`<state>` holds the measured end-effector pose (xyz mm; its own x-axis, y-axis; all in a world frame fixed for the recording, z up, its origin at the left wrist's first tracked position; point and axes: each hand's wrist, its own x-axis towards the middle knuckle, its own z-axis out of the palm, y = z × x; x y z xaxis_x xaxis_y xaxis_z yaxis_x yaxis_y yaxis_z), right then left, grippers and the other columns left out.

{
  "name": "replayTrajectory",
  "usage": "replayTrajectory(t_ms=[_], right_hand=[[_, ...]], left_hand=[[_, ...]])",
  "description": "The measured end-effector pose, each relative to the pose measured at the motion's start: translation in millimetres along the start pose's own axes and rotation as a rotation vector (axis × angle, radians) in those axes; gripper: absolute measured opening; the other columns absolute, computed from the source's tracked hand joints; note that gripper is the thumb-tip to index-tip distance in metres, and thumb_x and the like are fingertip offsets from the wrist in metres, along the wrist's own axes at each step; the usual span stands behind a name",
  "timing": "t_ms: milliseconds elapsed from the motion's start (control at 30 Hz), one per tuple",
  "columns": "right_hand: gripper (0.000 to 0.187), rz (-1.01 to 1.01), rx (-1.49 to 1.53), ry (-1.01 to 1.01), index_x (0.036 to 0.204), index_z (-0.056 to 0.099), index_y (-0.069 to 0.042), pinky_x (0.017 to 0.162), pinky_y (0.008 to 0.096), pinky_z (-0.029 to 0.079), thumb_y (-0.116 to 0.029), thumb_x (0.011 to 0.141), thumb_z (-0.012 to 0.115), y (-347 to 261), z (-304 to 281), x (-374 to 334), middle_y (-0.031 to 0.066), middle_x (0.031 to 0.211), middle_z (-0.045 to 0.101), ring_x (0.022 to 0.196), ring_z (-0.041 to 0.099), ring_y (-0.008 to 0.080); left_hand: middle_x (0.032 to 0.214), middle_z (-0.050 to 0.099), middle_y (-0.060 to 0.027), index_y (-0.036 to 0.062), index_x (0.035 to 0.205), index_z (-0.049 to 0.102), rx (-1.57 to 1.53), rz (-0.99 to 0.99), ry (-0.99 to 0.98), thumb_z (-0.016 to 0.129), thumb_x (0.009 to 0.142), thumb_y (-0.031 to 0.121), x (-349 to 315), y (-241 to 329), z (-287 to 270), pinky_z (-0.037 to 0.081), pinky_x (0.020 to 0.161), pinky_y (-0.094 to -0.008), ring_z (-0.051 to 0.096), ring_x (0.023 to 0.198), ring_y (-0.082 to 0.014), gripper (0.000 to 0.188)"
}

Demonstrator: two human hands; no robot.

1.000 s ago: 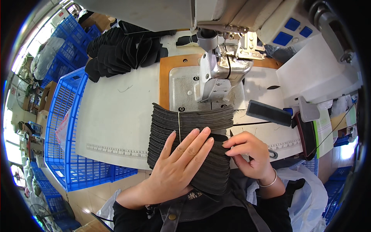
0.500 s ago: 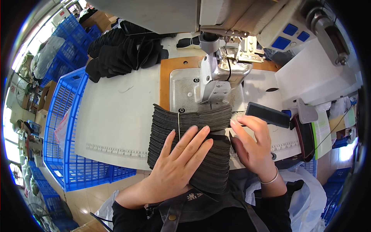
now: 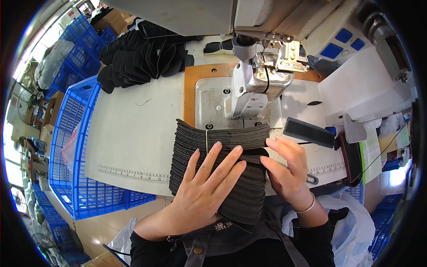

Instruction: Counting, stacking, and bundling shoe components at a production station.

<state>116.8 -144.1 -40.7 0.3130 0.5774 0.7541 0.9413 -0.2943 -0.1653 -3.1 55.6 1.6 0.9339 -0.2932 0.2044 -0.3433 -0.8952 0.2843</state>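
A long bundle of stacked black fabric pieces point(image 3: 240, 200) lies at the table's front edge, reaching back to the sewing machine's base. A pale cord point(image 3: 206, 141) runs across its far part. Flat on top of the bundle rests my left hand point(image 3: 200, 191), fingers spread. Beside the bundle's right edge is my right hand point(image 3: 287, 171), its thumb and fingertips apart and touching the edges of the pieces. A gap shows between two groups of pieces near the right thumb. Whether a single piece is separated there, I cannot tell.
A sewing machine point(image 3: 255, 84) stands behind the bundle on a white table point(image 3: 129, 138) with a printed ruler strip. More black pieces point(image 3: 142, 60) lie at the far left. A dark rectangular block point(image 3: 309, 132) sits at right. A blue plastic basket point(image 3: 66, 178) stands left.
My right thumb has moved up and left onto the bundle's right edge, and the dark piece that stuck out there no longer shows. My left hand stays nearly still on the bundle.
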Motion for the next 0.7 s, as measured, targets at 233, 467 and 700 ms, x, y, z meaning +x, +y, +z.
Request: replayTrajectory(t_ms=[233,467,700], right_hand=[[0.023,-0.009,-0.008,0.025,0.098,0.065,-0.004,0.083,0.0381,0.051,-0.009,0.075,0.066,-2.8,3.3,-4.0,0.0149,0.116,0.063,0.104,0.06,0.0305],[0.023,-0.011,-0.011,0.04,0.098,0.065,-0.004,0.08,0.0367,0.052,-0.007,0.075,0.067,-3.8,3.7,-3.0,0.0147,0.114,0.064,0.102,0.061,0.0298],[0.022,-0.015,0.009,0.036,0.097,0.066,-0.003,0.079,0.036,0.053,-0.007,0.075,0.067,-3.7,1.6,1.7,0.0132,0.11,0.064,0.1,0.061,0.0285]], left_hand=[[0.15,0.034,-0.0166,0.0009,0.136,0.043,-0.058,-0.022,-0.001,0.064,0.071,0.018,1.0,4.0,-2.2,0.024,0.107,-0.0569,0.031,0.137,-0.0406,0.07],[0.147,0.038,-0.0176,0.0023,0.133,0.048,-0.012,-0.008,0.006,0.071,0.069,0.034,0.1,0.8,1.1,0.021,0.109,-0.0566,0.031,0.138,-0.0409,0.074],[0.15,0.033,-0.0169,0.0012,0.136,0.043,-0.065,-0.028,-0.001,0.065,0.071,0.018,0.6,3.3,-1.6,0.022,0.107,-0.0575,0.03,0.138,-0.0408,0.071]])
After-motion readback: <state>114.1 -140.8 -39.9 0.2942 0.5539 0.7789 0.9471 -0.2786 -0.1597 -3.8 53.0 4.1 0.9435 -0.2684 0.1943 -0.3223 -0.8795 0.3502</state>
